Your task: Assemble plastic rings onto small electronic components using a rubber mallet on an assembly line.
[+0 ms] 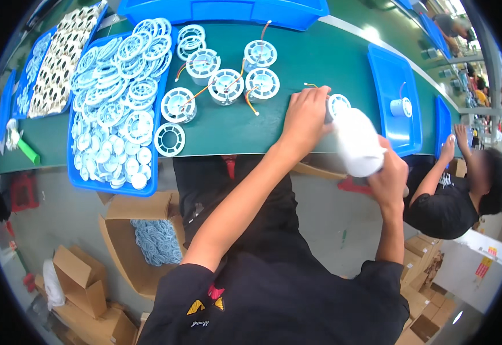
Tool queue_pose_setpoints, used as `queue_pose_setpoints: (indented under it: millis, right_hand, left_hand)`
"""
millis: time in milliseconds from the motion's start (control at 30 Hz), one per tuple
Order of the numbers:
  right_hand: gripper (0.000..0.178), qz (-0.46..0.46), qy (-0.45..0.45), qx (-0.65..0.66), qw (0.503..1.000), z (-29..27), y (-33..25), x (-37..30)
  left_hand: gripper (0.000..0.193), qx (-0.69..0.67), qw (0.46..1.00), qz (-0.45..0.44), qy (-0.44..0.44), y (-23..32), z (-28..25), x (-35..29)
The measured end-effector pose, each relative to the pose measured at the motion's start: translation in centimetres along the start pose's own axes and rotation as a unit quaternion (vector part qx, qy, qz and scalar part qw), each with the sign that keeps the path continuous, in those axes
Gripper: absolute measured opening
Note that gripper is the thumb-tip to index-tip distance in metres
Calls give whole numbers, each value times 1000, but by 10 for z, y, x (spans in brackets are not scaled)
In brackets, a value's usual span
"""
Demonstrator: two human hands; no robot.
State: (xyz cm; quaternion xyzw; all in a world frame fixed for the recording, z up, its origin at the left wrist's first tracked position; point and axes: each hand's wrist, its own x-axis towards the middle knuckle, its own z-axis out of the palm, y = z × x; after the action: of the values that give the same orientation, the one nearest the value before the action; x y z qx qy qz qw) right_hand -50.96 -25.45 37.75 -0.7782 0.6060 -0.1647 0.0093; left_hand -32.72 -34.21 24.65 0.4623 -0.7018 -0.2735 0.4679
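Observation:
My left hand (305, 119) is closed on the side of a small round motor (337, 106) with a white spoked ring on top; a short wire end sticks out beyond the fingers. In my right hand (390, 177) is a white cylinder (359, 146), tilted and smeared by motion, its upper end against or just over that motor. To the left on the green table stand several like motors (226, 86) with spoked rings and coloured wires. Beside them lies a loose white ring (170, 140).
A blue tray (147, 191) heaped with white rings and discs stands at the left. Another blue tray (386, 86) on the right holds one motor (401, 107). An open carton (118, 241) with rings is below the table. A co-worker (452, 195) sits at the right.

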Motion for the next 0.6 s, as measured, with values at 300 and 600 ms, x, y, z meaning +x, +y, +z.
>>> queue_pose_setpoints:
  millis: [300,600]
  right_hand:
    - [27,-46,-74,-5,996,-42,-5,50]
    - [27,-35,-184,-101,977,-38,-22,88]
  left_hand:
    - [82,-54,998,-27,5,5,-9,4]
    - [99,-46,998,-26,33,8,-5,2]
